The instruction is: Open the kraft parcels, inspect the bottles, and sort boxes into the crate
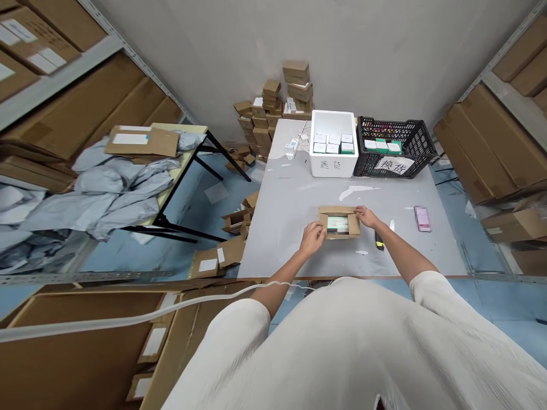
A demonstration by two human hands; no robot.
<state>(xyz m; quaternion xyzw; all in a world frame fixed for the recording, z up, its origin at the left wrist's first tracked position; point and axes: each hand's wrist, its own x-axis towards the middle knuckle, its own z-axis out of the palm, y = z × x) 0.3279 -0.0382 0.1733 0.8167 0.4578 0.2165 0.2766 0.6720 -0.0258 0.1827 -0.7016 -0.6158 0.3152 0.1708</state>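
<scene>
An opened small cardboard box (322,215) rests on the grey table in front of me, its flaps turned outward. Inside it lies a white-and-green packet (338,222), partly covered by the box's edges. My left hand (313,237) grips the left side of the box with its fingers closed at the flap. At the box's far right corner, my right hand (366,217) pinches the flap between thumb and fingers. To the right of the box, below my right forearm, lies a black-and-yellow utility knife (379,241).
A white foam bin (331,166) and a black plastic crate (371,166), both with small white-and-green boxes, stand at the table's back. A pink-purple object (423,218) lies on the right. Stacked cartons (296,85) stand behind. A white cable (192,302) crosses in front of me.
</scene>
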